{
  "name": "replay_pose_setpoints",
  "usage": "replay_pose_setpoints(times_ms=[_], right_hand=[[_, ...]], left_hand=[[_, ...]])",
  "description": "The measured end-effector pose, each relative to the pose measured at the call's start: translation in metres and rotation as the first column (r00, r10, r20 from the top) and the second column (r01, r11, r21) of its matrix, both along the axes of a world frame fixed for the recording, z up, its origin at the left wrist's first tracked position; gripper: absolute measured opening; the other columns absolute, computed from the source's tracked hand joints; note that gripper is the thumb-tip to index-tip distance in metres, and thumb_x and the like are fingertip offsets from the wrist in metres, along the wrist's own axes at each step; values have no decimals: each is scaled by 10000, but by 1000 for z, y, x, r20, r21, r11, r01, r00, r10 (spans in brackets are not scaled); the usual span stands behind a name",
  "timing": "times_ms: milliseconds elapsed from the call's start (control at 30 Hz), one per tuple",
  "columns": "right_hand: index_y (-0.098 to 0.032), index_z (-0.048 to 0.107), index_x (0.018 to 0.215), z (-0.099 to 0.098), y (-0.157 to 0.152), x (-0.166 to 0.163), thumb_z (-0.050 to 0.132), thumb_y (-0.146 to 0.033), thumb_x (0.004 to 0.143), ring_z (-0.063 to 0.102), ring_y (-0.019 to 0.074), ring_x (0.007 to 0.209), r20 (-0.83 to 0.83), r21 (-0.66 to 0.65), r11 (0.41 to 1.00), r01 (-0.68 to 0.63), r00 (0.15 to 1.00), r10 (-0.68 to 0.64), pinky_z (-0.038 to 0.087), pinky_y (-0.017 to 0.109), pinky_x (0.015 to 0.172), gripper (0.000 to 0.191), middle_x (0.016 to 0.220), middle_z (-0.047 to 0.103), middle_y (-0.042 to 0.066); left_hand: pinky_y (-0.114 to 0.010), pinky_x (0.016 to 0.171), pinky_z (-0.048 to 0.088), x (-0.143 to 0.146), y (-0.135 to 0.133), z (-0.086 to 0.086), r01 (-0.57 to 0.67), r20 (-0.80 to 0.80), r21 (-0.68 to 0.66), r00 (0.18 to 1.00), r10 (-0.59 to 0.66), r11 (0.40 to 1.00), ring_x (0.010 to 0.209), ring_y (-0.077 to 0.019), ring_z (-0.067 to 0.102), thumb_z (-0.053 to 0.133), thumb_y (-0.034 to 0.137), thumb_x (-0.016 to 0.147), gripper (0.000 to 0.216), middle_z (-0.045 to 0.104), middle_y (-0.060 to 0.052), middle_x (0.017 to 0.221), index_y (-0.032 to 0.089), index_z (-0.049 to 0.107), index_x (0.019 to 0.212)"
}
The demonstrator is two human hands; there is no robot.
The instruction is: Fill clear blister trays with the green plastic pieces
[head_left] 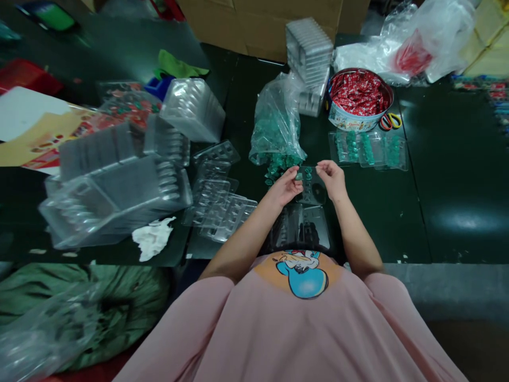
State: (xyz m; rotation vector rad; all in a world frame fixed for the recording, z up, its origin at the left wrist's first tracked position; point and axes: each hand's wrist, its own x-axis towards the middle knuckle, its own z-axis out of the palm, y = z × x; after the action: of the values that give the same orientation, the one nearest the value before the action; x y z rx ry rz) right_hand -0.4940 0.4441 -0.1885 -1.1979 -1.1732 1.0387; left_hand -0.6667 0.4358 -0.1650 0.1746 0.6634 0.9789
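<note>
A clear plastic blister tray (313, 187) lies on the dark green table in front of me, a few green pieces in its pockets. My left hand (288, 185) pinches a small green piece at the tray's left edge. My right hand (332, 177) has its fingers closed on the tray's upper right edge. Just beyond the hands, a clear bag of green pieces (277, 127) spills some onto the table. Another clear tray (301, 229) rests nearer my body.
Filled trays (368, 149) lie to the right, by a round tin of red packets (360, 101) and scissors (391, 121). Stacks of empty clear trays (115, 185) crowd the left, loose ones (220, 199) beside them. Cardboard boxes (258, 24) stand behind; a crumpled white tissue (153, 239) lies near.
</note>
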Motion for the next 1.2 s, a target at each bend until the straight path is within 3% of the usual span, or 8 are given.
replay_pose_setpoints(times_ms=[100,167,467,800,1100,1200], right_hand=[[-225,639,969,4,-4,-11,740,-334,711,638,151,862,-128,-52,978,-204,972,196,511,317,843,298,910,686,16],[-222,651,950,5,-6,-18,760,-329,687,649,158,880,-162,-77,962,-264,955,249,516,332,863,304,912,696,19],[-209,607,837,5,-8,-20,691,-270,718,566,114,684,-62,-79,963,-257,966,252,454,274,687,158,734,610,-33],[-221,553,888,0,-8,-26,720,-337,721,562,120,738,-125,-74,953,-292,951,282,446,278,730,263,796,605,-27],[-226,485,833,9,-10,-30,644,-383,783,517,121,709,-32,-44,910,-411,911,410,433,265,689,229,756,537,-35],[-233,452,832,10,-11,-30,593,-375,824,495,120,693,79,-24,919,-393,916,393,420,258,669,200,754,508,-36]], left_hand=[[-168,512,393,2,0,-3,25,-43,20,999,-24,999,525,-46,515,735,142,751,209,551,53,664,190,591,895],[-164,506,400,3,1,-5,40,-73,37,997,-37,999,521,-41,515,748,153,743,218,578,45,692,187,590,889],[-161,505,396,2,0,-7,37,-149,31,988,-32,999,504,-40,508,751,142,734,217,570,50,653,182,599,885],[-161,514,408,-5,1,-6,10,-116,43,993,-5,999,528,-53,541,702,126,758,191,576,42,657,179,590,903],[-170,500,401,-11,-2,2,31,-86,-10,996,-32,999,553,-78,577,659,84,751,167,601,23,647,166,599,883],[-173,498,394,-11,-2,4,21,-70,-33,997,-23,999,512,-63,538,627,66,737,158,584,34,616,163,601,859]])
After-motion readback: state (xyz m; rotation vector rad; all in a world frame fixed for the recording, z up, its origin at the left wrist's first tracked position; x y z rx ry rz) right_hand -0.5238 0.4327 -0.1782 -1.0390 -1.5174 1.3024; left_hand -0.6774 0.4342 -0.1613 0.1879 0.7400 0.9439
